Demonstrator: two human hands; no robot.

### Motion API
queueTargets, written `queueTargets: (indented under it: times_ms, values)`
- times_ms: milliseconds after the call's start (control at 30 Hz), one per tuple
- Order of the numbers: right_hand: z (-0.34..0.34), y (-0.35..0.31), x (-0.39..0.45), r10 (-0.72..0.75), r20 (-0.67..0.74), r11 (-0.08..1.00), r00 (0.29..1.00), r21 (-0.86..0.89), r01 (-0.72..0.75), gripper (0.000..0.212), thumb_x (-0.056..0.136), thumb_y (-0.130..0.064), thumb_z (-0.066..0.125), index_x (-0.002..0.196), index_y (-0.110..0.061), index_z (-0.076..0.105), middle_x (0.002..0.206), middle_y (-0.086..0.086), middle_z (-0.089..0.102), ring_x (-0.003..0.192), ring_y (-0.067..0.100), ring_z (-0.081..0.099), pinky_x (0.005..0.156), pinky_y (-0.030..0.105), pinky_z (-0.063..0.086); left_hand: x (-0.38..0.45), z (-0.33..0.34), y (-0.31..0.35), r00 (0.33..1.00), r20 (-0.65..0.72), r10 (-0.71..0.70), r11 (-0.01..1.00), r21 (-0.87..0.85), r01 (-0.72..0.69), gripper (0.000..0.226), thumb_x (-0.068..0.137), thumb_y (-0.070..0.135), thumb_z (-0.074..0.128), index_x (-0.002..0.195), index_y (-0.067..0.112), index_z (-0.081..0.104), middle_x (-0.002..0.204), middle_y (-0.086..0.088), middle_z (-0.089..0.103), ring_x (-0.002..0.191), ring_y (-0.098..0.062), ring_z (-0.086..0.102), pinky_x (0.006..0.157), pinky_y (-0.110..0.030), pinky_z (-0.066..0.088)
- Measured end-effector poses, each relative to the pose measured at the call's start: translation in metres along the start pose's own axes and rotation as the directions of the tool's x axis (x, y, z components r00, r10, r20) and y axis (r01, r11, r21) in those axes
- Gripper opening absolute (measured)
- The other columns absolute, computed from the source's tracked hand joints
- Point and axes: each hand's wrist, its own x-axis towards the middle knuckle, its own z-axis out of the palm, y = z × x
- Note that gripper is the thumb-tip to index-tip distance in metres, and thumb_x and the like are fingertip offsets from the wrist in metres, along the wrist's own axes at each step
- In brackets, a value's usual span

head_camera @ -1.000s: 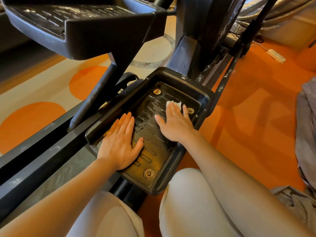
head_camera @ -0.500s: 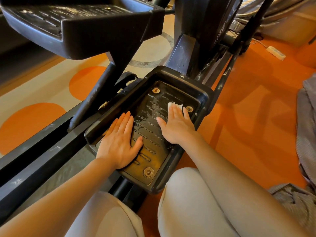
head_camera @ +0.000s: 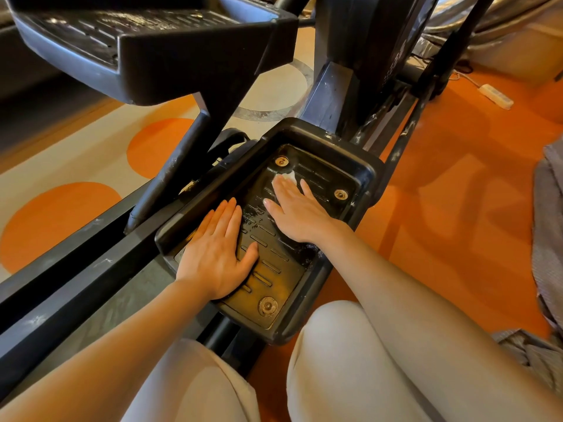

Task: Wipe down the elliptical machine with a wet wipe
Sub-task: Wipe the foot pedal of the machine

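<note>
Fingers (head_camera: 285, 190) of our right hand (head_camera: 300, 213) lie straight, pressing the white wet wipe (head_camera: 288, 177) flat on the ribbed black plastic foot pedal (head_camera: 362, 170) of the elliptical; since a second ago the wipe has slid toward the far-left brass bolt (head_camera: 281, 161). Our left hand (head_camera: 217, 254) stays flat, bracing the pedal. We judge the far end nearly covered; the near half remains.

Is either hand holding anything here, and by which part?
Right hand presses the wet wipe flat under its straight fingers onto the pedal; only one edge shows. Left hand rests flat, holding nothing.
</note>
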Motion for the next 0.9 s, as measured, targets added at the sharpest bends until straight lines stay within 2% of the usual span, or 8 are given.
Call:
queueTargets:
  times_ms: [200,300,400,500,733,900]
  values:
    - [0.002,-0.005,-0.002,0.035,-0.014,0.999,0.999,-0.031,-0.035,0.064,0.107,-0.042,0.020,0.157,-0.012,-0.005,0.165,0.005,-0.004,0.151,0.015,-0.008,0.118,0.033,-0.011,0.000,0.001,-0.001,1.000,0.003,-0.001,1.000,0.005,0.001,0.095,0.083,0.073,0.001,0.160,0.018,0.006,0.166,0.000,-0.003,0.151,-0.012,-0.009,0.120,-0.028,-0.011]
    - [-0.003,-0.008,-0.025,0.177,0.019,0.984,0.984,-0.037,-0.176,0.068,0.106,-0.045,0.021,0.156,-0.012,-0.010,0.165,0.004,-0.009,0.150,0.017,-0.012,0.118,0.033,-0.011,-0.001,0.001,-0.001,1.000,0.007,-0.003,1.000,0.003,0.003,0.095,0.082,0.074,0.001,0.160,0.019,0.005,0.166,0.001,-0.005,0.151,-0.011,-0.011,0.119,-0.027,-0.012]
    - [-0.008,-0.008,-0.049,0.315,0.068,0.942,0.947,-0.140,-0.304,0.070,0.105,-0.049,0.016,0.155,-0.009,-0.013,0.164,0.007,-0.013,0.150,0.022,-0.015,0.118,0.034,-0.011,0.000,0.001,-0.002,1.000,0.007,-0.001,1.000,0.012,0.001,0.095,0.082,0.073,0.000,0.159,0.019,0.004,0.166,0.001,-0.005,0.151,-0.011,-0.011,0.119,-0.028,-0.011]
    - [-0.007,-0.007,-0.059,0.399,0.060,0.895,0.915,-0.242,-0.374,0.074,0.103,-0.054,0.012,0.155,-0.007,-0.011,0.164,0.011,-0.010,0.150,0.025,-0.015,0.117,0.036,-0.016,0.001,0.001,-0.002,1.000,0.003,0.005,1.000,-0.002,-0.005,0.094,0.083,0.073,0.001,0.160,0.018,0.006,0.166,0.000,-0.004,0.151,-0.011,-0.010,0.120,-0.028,-0.010]
    - [0.000,-0.011,-0.050,0.472,0.031,0.795,0.881,-0.446,-0.411,0.081,0.100,-0.058,0.001,0.155,0.000,-0.001,0.163,0.020,-0.001,0.151,0.031,-0.009,0.118,0.046,-0.020,0.000,0.000,-0.001,1.000,0.001,0.005,1.000,0.012,-0.005,0.095,0.082,0.073,0.000,0.160,0.018,0.005,0.166,0.000,-0.004,0.151,-0.011,-0.011,0.119,-0.027,-0.012]
    - [0.001,-0.008,-0.043,0.468,-0.030,0.806,0.883,-0.396,-0.440,0.081,0.100,-0.059,0.003,0.154,0.000,-0.004,0.163,0.019,-0.002,0.151,0.030,-0.007,0.119,0.046,-0.017,0.000,0.000,-0.002,1.000,-0.002,0.008,1.000,-0.001,-0.008,0.096,0.082,0.073,0.001,0.159,0.017,0.007,0.166,-0.001,-0.002,0.151,-0.012,-0.009,0.119,-0.028,-0.011]
